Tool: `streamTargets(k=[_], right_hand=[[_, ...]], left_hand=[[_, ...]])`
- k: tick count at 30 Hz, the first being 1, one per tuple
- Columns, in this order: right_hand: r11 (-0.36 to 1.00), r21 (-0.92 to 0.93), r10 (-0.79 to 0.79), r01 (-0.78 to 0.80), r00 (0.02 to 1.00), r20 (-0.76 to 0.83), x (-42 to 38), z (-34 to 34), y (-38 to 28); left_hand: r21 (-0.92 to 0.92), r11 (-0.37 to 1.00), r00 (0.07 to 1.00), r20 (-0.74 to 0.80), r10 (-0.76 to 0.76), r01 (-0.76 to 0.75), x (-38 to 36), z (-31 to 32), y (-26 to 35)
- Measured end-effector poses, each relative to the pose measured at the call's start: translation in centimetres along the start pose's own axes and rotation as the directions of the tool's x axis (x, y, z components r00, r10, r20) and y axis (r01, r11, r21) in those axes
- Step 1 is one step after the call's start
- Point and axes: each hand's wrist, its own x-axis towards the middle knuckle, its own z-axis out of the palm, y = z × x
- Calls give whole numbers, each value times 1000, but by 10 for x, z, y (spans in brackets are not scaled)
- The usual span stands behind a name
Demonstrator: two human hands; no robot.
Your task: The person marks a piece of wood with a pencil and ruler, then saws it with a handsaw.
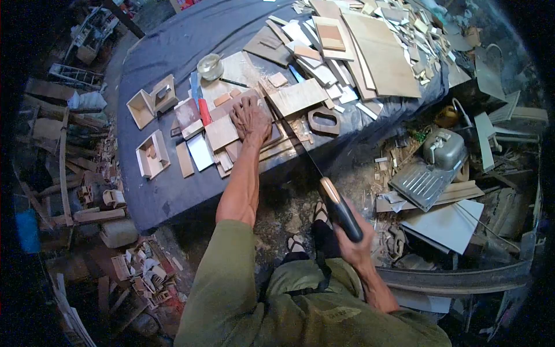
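My right hand point(355, 234) is wrapped round the black and wood-coloured handle of a hand saw point(305, 151). Its long thin blade slants up and left over the table's near edge, crossing the wood beside my other hand. Fingers spread, my left hand point(252, 120) presses down on a brown wooden board point(267, 105), just left of the blade. On the blade's right lies a pale plywood piece point(299, 97). A square light wood block point(222, 133) sits left of my left wrist. Close by is a knife-like tool with a red handle point(204, 111).
A dark cloth covers the table point(173, 199). Small open wooden boxes point(152, 155) stand on its left, a glass jar point(210, 67) behind. A wooden ring-shaped piece point(324, 121) lies near the right edge. Plywood sheets point(381, 55) and offcuts pile up far right. On the floor rests a metal sink point(430, 173).
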Motion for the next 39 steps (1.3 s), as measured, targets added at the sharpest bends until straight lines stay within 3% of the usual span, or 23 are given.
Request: streamTargets(k=[3,6,7,10,13,19,24,28,30,32,35,36,39], right_hand=[[995,13,101,-103,990,103,37,18,0],[996,23,81,-83,995,65,26,15,1],[999,33,-9,8,1000,23,14,11,3],[994,-107,5,0,999,46,-28,-17,-6],[997,-55,-49,50,999,18,-27,-15,-5],[999,37,38,-41,996,78,52,28,11],[998,-45,-39,42,998,54,-26,-16,-1],[996,-51,-73,74,997,21,0,-1,9],[994,-19,112,-110,988,110,46,23,6],[987,15,159,-162,979,127,63,28,-5],[998,31,44,-46,998,46,25,14,23],[998,-56,-9,11,999,35,10,4,12],[995,-44,-83,86,994,65,-18,-19,3]], left_hand=[[-17,1000,1000,1,-18,18,0,-5,2],[-15,1000,1000,8,-21,21,2,-3,2],[-27,999,1000,-3,-20,20,4,-3,2],[-28,999,1000,14,-27,28,2,-4,1],[16,999,998,58,-32,31,2,-9,3],[-8,999,999,-13,-32,32,4,-8,4],[2,999,999,28,-45,45,2,-8,3],[9,999,999,27,-33,33,1,-5,3],[5,1000,1000,2,-31,31,3,-2,1],[26,999,1000,0,-30,30,3,-2,0],[28,999,999,17,-43,43,6,-8,6],[24,999,999,19,-44,44,6,-9,5],[14,999,999,17,-44,44,5,-8,3]])
